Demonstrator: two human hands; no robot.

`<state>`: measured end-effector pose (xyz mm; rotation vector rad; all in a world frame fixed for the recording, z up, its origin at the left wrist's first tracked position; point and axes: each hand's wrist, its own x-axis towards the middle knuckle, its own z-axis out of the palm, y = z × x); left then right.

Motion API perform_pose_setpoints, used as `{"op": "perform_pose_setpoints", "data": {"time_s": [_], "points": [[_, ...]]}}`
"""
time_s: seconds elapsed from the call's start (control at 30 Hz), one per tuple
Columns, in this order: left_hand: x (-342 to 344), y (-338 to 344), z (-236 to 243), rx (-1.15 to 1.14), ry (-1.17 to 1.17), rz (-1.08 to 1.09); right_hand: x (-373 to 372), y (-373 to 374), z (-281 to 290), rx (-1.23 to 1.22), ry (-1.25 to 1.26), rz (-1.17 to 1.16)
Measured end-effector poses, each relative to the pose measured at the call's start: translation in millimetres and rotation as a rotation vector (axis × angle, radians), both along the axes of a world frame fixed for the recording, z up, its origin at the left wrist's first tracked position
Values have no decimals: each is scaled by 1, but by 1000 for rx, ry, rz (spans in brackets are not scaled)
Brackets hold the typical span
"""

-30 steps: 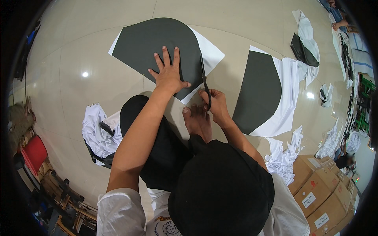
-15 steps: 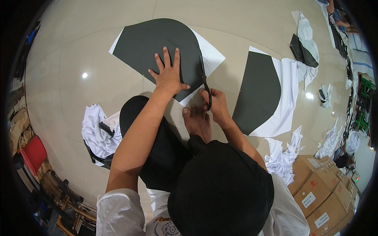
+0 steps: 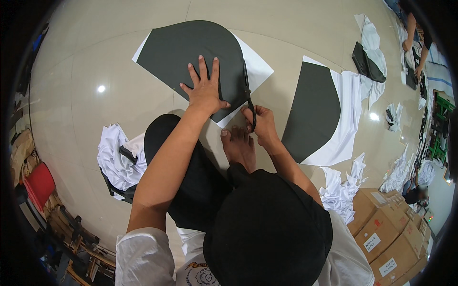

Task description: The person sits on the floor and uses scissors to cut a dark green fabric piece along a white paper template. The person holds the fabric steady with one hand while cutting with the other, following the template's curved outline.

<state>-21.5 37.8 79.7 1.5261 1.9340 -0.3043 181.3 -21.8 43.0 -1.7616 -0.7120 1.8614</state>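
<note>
Left hand (image 3: 205,93), open and splayed, rests on a dark-grey fan-shaped sheet (image 3: 191,43) over white material (image 3: 256,66) on glossy beige floor (image 3: 119,90), while the right hand (image 3: 262,125) grips long black scissors (image 3: 248,93), seemingly along the sheet's curved edge, where slipping layers could send the cut astray.

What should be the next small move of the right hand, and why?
Probably the right hand should guide the long black scissors a little farther along the curved edge of the rounded dark-grey sheet. The blades lie along that edge, the flat white sheet shows beyond it, and the left hand rests on the grey sheet with spread fingers, seemingly steadying it.
</note>
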Motion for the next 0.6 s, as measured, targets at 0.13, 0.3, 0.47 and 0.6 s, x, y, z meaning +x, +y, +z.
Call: {"op": "perform_pose_setpoints", "data": {"time_s": [0.13,0.3,0.47,0.6], "points": [[0,-1,-1,20,-6,5,1,-2,1,5,21,-8],[-2,3,-2,65,-9,52,-2,7,10,-5,-5,29],[-3,5,-3,28,-4,52,-3,16,7,0,0,18],[-3,6,-1,13,-14,59,-4,20,9,-14,-4,17]]}}
